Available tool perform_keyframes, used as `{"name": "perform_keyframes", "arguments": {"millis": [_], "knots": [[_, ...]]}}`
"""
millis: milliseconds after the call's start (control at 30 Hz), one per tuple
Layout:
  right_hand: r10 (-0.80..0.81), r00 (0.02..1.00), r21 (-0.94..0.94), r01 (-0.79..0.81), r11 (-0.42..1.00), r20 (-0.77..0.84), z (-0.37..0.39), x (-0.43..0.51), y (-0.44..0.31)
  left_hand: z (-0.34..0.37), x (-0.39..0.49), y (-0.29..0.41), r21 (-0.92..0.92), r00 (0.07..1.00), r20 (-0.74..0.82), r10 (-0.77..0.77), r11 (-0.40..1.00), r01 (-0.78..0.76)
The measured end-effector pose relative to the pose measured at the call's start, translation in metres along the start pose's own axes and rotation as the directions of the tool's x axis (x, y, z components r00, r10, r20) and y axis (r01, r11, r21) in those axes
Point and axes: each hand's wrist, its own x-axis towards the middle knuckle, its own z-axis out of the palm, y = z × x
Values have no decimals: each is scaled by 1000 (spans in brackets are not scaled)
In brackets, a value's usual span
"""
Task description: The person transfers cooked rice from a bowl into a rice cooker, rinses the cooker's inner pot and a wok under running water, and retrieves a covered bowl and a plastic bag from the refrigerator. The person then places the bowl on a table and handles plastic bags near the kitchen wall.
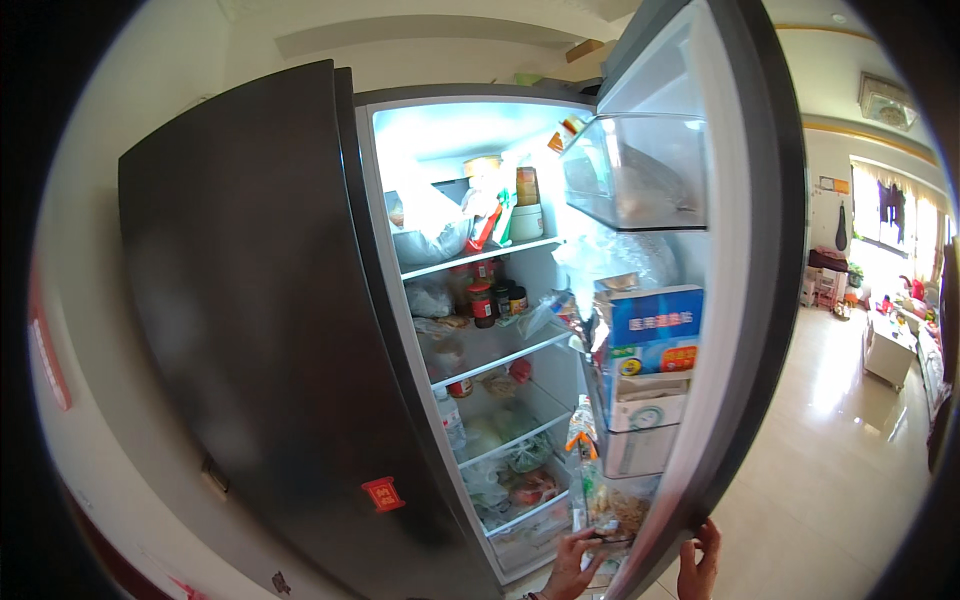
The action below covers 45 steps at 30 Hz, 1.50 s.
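Note:
My left hand (574, 566) is at the lowest bin of the open refrigerator door (750, 300). Its fingers are apart by the bin's edge, and no object shows clearly in them. Loosely curled, my right hand (699, 562) is beside the outer edge of that door, fingertips at or close to it. Plastic-bagged food (619, 506) sits in the low bin just above my left hand. Higher on the door are a blue printed box (656, 319), a white box (646, 412) and a clear covered bin (637, 176) with a bag inside.
Lit shelves hold a white plastic bag (431, 232), a red-lidded jar (481, 304), a water bottle (450, 420) and bagged produce (529, 454). The dark left door (262, 300) is closed and bears a red sticker (383, 495). A low white table (889, 349) stands far right on the tiled floor (802, 480).

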Motion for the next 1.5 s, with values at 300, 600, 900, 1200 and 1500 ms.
{"name": "perform_keyframes", "arguments": {"millis": [300, 600, 900, 1200, 1500], "knots": [[188, 953, 300, -112, 947, -238, -64, 121, 121, -48, 116, 9, 85, 953, 140, 269, 955, -283], [197, 925, 226, -126, 966, -325, -91, 181, 215, -240, 412, 16, 509, 587, -723, 365, 856, 94], [106, 896, 208, -16, 978, -430, -93, 188, 202, -319, 512, -5, 484, 565, -819, 97, 646, 591], [456, 791, 667, -82, 740, -409, -85, 192, 137, -346, 546, -41, 404, 612, -791, -16, 737, 542], [444, 783, 608, -108, 787, -436, -80, 208, 164, -287, 513, -63, 110, 508, -779, 369, 877, -469]]}}
